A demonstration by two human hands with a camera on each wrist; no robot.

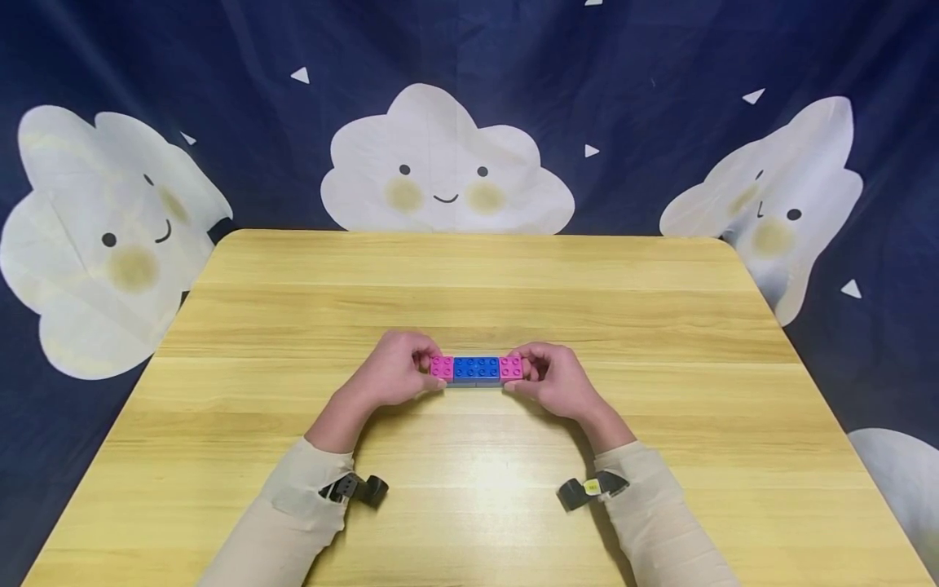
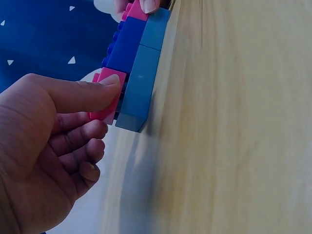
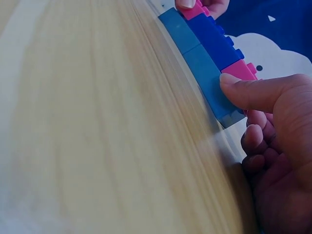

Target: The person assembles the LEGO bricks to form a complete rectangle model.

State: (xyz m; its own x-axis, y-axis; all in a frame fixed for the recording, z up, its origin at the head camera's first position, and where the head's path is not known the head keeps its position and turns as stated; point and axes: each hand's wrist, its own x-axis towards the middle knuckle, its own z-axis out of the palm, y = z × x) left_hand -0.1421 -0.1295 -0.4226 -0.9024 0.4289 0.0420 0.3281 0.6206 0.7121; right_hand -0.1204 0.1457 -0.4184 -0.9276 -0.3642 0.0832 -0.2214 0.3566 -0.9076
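A row of two teal bricks (image 2: 141, 80) set end to end forms the bottom layer, with a dark blue brick (image 1: 477, 368) across their middle. My left hand (image 1: 392, 371) pinches a pink brick (image 1: 442, 367) at the row's left end. In the left wrist view this pink brick is a little tilted, and studs of the teal layer show in a gap under it. At the other end my right hand (image 1: 559, 379) grips a second pink brick (image 1: 511, 368), its thumb lying over that brick and the teal side. The right hand's fingertips behind the bricks are hidden.
The bricks are near the middle of a light wooden table (image 1: 469, 293) with rounded far corners. A dark blue curtain (image 1: 623, 65) with smiling clouds hangs behind it. A black wrist camera (image 1: 355, 489) sits on the left sleeve, another camera (image 1: 587, 492) on the right.
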